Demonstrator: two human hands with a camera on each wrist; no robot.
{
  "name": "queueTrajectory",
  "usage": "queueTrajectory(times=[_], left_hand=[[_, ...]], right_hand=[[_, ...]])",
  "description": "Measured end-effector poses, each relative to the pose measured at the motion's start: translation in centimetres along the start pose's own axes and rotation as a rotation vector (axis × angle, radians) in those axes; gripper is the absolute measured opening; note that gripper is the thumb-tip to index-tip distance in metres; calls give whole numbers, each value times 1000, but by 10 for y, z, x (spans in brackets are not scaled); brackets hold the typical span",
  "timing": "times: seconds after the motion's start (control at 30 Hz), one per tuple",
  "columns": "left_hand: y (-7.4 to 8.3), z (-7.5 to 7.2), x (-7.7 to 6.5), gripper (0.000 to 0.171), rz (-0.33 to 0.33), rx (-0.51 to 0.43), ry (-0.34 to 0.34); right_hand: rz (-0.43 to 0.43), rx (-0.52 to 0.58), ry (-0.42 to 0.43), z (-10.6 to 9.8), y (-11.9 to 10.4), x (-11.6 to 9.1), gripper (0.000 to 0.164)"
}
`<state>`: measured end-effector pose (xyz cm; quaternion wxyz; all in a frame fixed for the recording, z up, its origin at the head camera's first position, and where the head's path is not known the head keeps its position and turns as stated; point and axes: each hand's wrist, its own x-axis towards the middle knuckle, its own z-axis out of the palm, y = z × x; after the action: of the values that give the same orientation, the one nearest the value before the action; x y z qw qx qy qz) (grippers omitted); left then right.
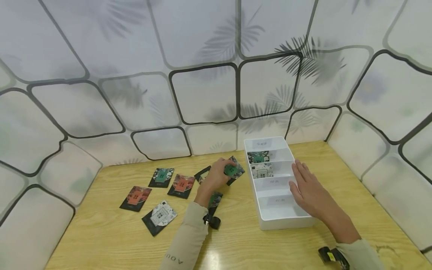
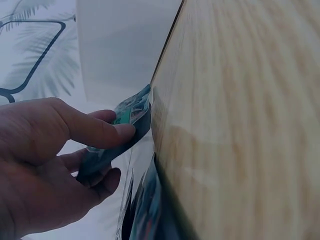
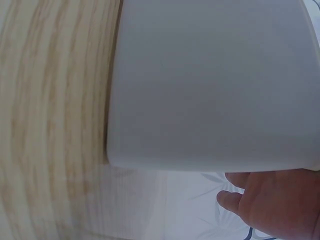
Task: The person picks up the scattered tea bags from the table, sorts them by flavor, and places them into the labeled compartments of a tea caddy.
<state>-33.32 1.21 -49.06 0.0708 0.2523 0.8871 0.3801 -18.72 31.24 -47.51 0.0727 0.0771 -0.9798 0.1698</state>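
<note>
My left hand [image 1: 217, 176] pinches a green-labelled sachet [image 1: 236, 171] between thumb and fingers, just left of a white divided box [image 1: 287, 224]. In the left wrist view the sachet [image 2: 132, 112] bends slightly, its far edge close to the wooden surface. My right hand [image 1: 312, 193] lies along the box's right rim, fingers straight. The right wrist view shows part of that hand [image 3: 282, 202] beyond the white wall. Inside the box, a green-labelled sachet [image 1: 258, 156] and a white one [image 1: 262, 171] lie in separate compartments. Beneath my left arm, another green-labelled sachet [image 1: 215, 200] is partly covered.
Left on the wooden table [image 1: 101, 232] are a green-labelled sachet [image 1: 162, 177], two red ones [image 1: 181, 186] [image 1: 135, 198] and a black-and-white one [image 1: 160, 216]. A dark sachet [image 1: 202, 174] shows partly behind my left hand. A patterned curtain [image 1: 206, 93] encloses the table's back and sides.
</note>
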Motion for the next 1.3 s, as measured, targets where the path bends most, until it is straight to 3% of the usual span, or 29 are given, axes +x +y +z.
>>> queueTrajectory(times=[0.23,0.47,0.67,0.9,1.3], left_hand=[[-4,-4,-4,42,7,-126,67],[-2,-16,-14,44,76,-239,113],[3,-26,-22,44,103,-289,138],[8,-34,-30,42,128,-435,148],[24,-50,-37,47,205,-533,183]], right_hand=[[-5,-1,-2,-1,0,0,65],[-12,0,-6,-1,-1,2,65],[-10,9,-21,-1,1,3,66],[-10,17,-24,-2,3,3,66],[-23,19,-24,-2,1,4,65]])
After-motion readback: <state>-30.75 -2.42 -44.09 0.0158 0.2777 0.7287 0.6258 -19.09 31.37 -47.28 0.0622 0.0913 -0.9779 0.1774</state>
